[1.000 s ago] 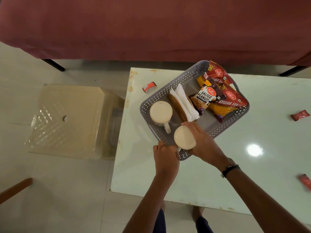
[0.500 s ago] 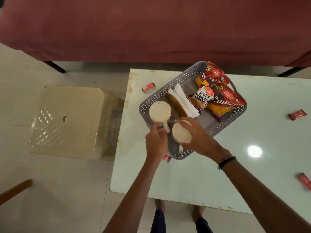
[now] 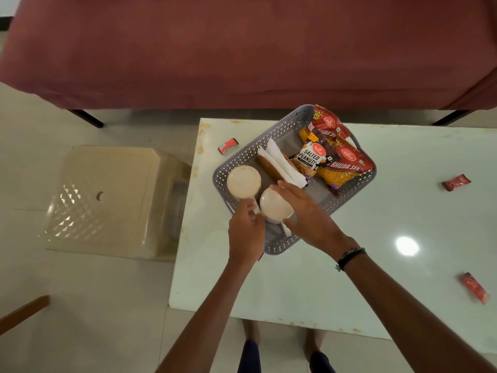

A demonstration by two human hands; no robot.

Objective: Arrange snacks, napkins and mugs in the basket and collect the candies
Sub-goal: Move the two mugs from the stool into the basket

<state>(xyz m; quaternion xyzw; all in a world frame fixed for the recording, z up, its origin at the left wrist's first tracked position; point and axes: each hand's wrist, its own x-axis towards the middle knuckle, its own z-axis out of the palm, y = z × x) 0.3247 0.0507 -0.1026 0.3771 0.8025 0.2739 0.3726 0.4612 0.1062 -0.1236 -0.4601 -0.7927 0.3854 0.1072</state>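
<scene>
A grey perforated basket (image 3: 271,134) stands on the white table (image 3: 376,278). In it are two cream mugs, white and brown napkins (image 3: 278,164), a salted peanuts packet (image 3: 309,157) and red bhujia sev packets (image 3: 347,162). My left hand (image 3: 246,232) pinches the handle of the left mug (image 3: 243,181). My right hand (image 3: 309,214) holds the right mug (image 3: 274,205) by its rim, fingers on the far side and thumb on the near side. Red candies lie on the table at the far left (image 3: 228,145), the right (image 3: 455,182) and the near right (image 3: 474,288).
A cream plastic stool (image 3: 113,200) stands on the floor left of the table. A dark red couch (image 3: 242,49) runs behind the table. A red scrap (image 3: 260,256) peeks out beside my left wrist. A wooden piece (image 3: 24,313) shows at the lower left.
My left hand left the basket's near rim and went to the left mug's handle. My right hand moved the second mug further into the basket, beside the first.
</scene>
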